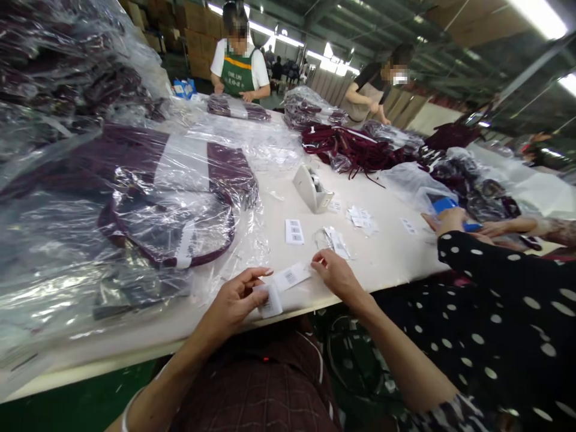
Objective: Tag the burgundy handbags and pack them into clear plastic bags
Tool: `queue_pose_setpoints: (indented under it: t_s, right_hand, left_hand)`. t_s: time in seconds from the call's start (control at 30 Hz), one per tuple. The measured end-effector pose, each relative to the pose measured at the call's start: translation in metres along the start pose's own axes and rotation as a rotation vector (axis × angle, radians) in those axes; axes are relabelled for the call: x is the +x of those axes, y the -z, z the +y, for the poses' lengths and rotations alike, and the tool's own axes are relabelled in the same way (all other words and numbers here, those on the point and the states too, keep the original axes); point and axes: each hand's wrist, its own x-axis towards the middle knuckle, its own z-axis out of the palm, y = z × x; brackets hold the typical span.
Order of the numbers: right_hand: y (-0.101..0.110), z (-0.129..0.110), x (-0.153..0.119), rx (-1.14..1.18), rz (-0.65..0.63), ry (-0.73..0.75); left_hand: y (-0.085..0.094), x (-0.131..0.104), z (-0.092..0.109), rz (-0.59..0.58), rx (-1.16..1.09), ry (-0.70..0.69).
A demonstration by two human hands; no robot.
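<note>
Over the near table edge, my left hand [238, 300] is closed, thumb against fingers, on white barcode labels [290, 276]. One label hangs down below the thumb, and another stretches right towards my right hand [337, 276]. My right hand's fingers are curled together in a pinch at that label's right end; the exact contact is small. Just beyond lie a flat sheet of barcode labels [294, 231] and a loose bunch of labels [335, 241]. A grey tape dispenser [312, 189] stands farther back.
Left on the table [279, 198], a maroon bag [225, 162] lies in clear plastic, beside a tall pile of wrapped bags [67, 60]. Maroon straps [355, 147] are heaped at the back. At right, a co-worker's polka-dot sleeve [477, 258] reaches in close. Two people stand across the table.
</note>
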Motion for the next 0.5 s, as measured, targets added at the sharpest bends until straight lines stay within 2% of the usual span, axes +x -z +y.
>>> queue_pose_setpoints:
  t_s: [0.07,0.13,0.2,0.27,0.37,0.5]
  right_hand:
    - [0.002,-0.005,0.005,0.098,-0.008,0.066]
    - [0.004,-0.013,0.013,0.111,-0.088,0.23]
    - [0.004,-0.024,0.019,0.002,-0.213,0.402]
    - [0.004,-0.032,0.024,-0.15,-0.326,0.493]
    - [0.004,-0.037,0.028,-0.302,-0.408,0.496]
    - [0.004,-0.036,0.032,-0.346,-0.435,0.382]
  left_hand:
    - [0.001,0.002,0.0,0.025,0.044,0.017]
    - [0.002,0.001,0.001,0.017,0.125,0.039]
    - [0.003,-0.001,0.003,-0.024,0.208,0.06]
    - [0.002,-0.005,0.003,-0.044,0.25,0.069]
    - [0.003,-0.007,-0.001,-0.003,0.226,0.075]
    - [0.003,-0.003,-0.004,0.058,0.124,0.097]
